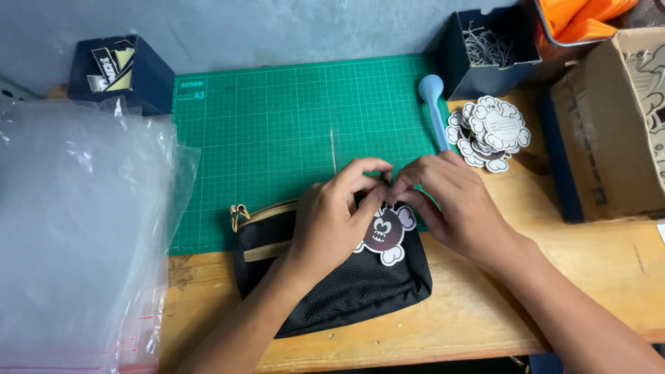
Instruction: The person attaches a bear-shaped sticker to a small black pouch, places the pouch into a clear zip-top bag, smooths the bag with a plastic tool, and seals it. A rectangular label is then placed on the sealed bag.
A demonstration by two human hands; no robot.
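Observation:
A black mesh pouch [346,287] with tan trim lies at the near edge of the green cutting mat [277,125]. A round dark tag with a white cartoon face [383,234] rests on the pouch. My left hand [332,218] and my right hand [450,201] meet just above the tag. Their fingertips pinch together at the tag's top edge, near the pouch's zipper. What they pinch is too small to make out. A gold clasp [239,215] shows at the pouch's left end.
A stack of clear plastic bags [76,228] fills the left side. A pile of similar tags [492,131] and a light blue tool [433,104] lie at the right. A dark box of metal chains [488,48], a cardboard box [616,125] and a small dark box [121,73] stand behind.

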